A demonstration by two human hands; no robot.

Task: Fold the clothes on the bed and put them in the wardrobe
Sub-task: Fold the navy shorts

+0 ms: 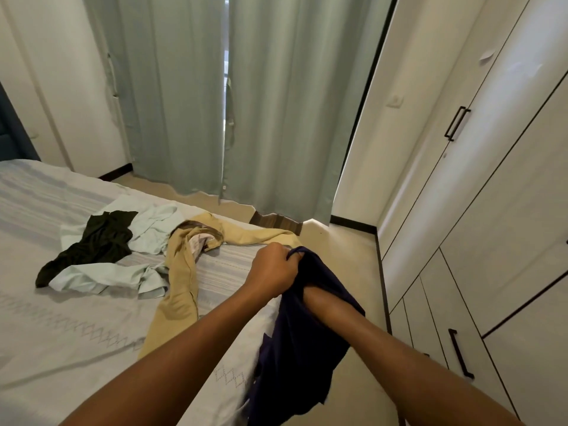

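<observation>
Presently we have both hands at the bed's near right corner, busy with a dark navy garment (295, 342). Our left hand (272, 270) is fisted tight on the garment's upper edge, knuckles up. Our right hand (307, 292) is pushed inside the fabric, the wrist showing and the fingers hidden, so we cannot tell how it is set. The garment hangs from the grip, draping over the bed (61, 348) edge toward 6 o'clock. Three more pieces lie unfolded on the sheet toward 10 o'clock from the hands: tan trousers (181, 290) sprawled nearest, waistband open and one leg running to the right edge of the mattress; a pale mint shirt (150, 226) crumpled just beyond and touching them; a black garment (95, 244) heaped on top of the shirt. At 3 o'clock stands the white wardrobe (491, 210), doors shut, dark bar handles visible. At 12 o'clock, grey-green curtains (270, 103) hang to the floor, parted by a thin gap.
</observation>
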